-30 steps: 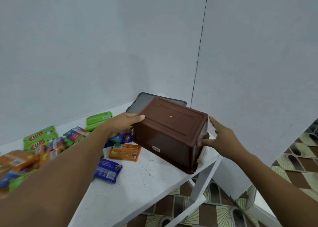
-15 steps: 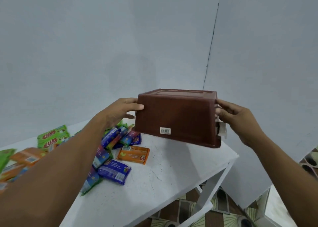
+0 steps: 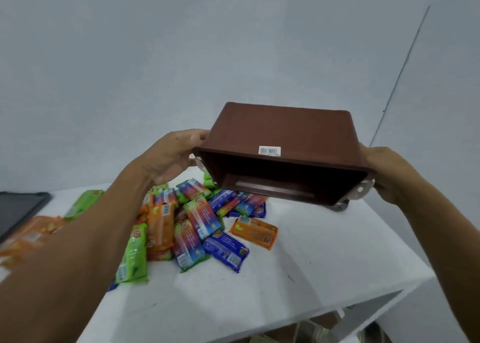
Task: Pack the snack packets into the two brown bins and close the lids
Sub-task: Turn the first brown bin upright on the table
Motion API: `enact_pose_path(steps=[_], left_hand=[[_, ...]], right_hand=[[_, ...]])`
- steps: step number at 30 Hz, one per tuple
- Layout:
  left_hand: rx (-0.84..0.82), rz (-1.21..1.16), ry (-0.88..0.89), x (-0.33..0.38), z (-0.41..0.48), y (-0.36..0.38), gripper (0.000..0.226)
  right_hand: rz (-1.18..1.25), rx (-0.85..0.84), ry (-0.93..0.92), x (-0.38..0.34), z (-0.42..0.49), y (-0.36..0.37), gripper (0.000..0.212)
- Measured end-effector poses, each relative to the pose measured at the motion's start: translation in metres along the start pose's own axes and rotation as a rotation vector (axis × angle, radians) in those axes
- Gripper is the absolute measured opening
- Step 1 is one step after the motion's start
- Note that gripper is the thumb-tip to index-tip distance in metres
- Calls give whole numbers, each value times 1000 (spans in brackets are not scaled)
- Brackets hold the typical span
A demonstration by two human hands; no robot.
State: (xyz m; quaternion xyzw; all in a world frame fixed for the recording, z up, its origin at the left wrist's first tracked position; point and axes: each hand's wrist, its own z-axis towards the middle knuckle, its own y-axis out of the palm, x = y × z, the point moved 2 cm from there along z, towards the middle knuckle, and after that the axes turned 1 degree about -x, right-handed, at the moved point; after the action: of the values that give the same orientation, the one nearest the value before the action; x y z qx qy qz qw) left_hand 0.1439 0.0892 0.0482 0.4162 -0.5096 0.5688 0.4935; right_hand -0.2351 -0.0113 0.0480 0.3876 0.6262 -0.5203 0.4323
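A brown bin point(image 3: 280, 132) hangs in the air above the white table point(image 3: 311, 259), tipped over so its empty opening faces me and downward. My left hand point(image 3: 171, 155) grips its left end and my right hand point(image 3: 389, 173) grips its right end beside a white latch point(image 3: 362, 190). A barcode sticker sits on the bin's wall. Below and to the left lies a heap of snack packets point(image 3: 192, 223) in green, orange, blue and rainbow wrappers, with one orange packet point(image 3: 254, 229) a little apart on the right.
A dark grey lid point(image 3: 18, 210) lies at the table's far left edge. More orange packets point(image 3: 33, 233) sit blurred at the left. The table's right and near edges drop off to the floor; grey walls stand close behind.
The bin has risen off the table and tipped further, its opening turned toward me. The packets that it covered lie in a heap beneath it. The view has swung right.
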Motion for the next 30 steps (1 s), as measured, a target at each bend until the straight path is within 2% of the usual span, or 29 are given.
enact_pose_path(steps=[2,4,5,7,9,11,13,16,18,20,23,26,30], left_hand=[[-17,-6,14,-1,-15,-15,46],[-49,-39,42,2,-33,-26,79],[-26,-32,43,4,-42,-29,85],[105,17,51,7,-57,-38,72],[260,56,65,12,-71,-46,51],[437,95,78,18,-85,-54,37],[609,173,96,20,-99,-63,52],[766,231,56,12,-124,-74,76],[825,249,-33,4,-141,-76,80],[860,253,-113,0,-156,-72,72],[891,205,-208,-6,-177,-65,57],[881,218,-326,-21,-197,-62,56],[915,298,-435,-31,-219,-53,59]], right_hand=[[-2,-50,32,-9,4,19,48],[29,-98,53,-17,5,37,36],[48,-121,59,-22,5,46,32],[69,-236,56,-32,1,61,32],[87,-424,21,-43,-4,75,52],[81,-553,-3,-50,-8,89,62],[111,-615,16,-54,-13,103,64],[140,-654,96,-48,-17,120,79],[70,-685,104,-41,-22,131,93],[12,-702,72,-34,-31,142,86],[59,-688,5,-22,-42,151,71],[73,-619,67,-3,-49,157,78],[83,-595,114,17,-73,164,66]])
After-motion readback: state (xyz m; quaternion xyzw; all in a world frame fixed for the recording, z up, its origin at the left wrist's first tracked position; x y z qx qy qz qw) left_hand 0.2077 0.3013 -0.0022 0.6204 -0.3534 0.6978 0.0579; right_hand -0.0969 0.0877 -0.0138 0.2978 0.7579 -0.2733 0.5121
